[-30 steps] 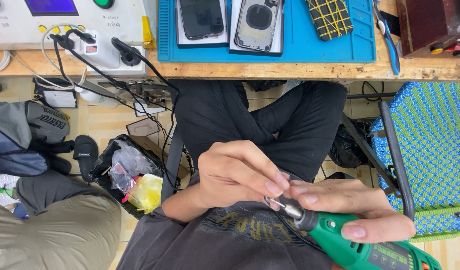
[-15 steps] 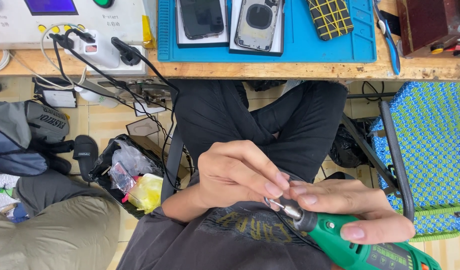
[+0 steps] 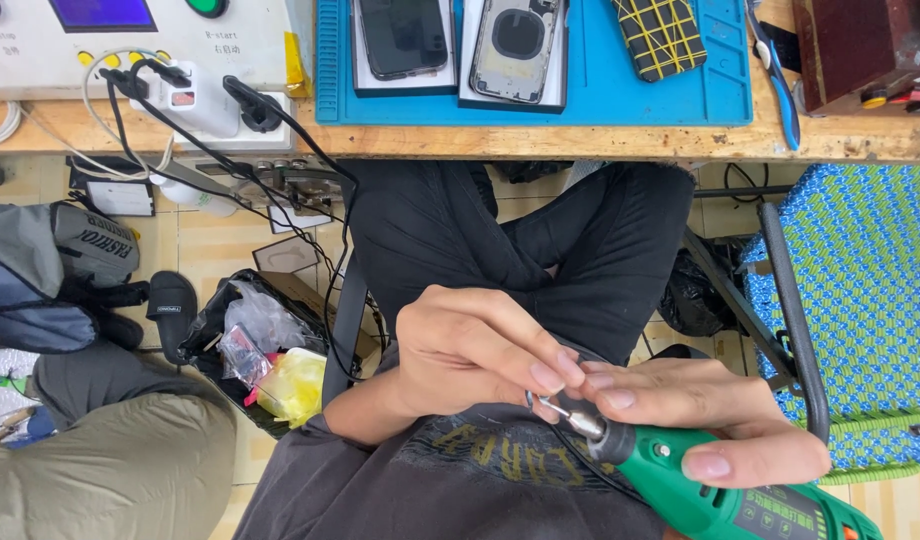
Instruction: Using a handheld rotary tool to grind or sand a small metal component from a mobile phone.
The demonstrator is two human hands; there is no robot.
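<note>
Two hands are meeting low in the frame, over the lap. Left of centre, the left hand (image 3: pixel 475 350) is curling its fingertips (image 3: pixel 550 378) closed around the small metal bit (image 3: pixel 565 412), seemingly to seat it. Rightward, the right hand (image 3: pixel 705 420) is wrapping shut around the green plastic rotary tool (image 3: pixel 720 490), probably bracing it. Nothing is differing noticeably from a moment earlier.

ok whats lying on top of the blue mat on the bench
On the blue mat lie a dark phone in a white tray, a phone back housing in another tray, and a black case with yellow lines. The trays and case cover the mat beneath them.
</note>
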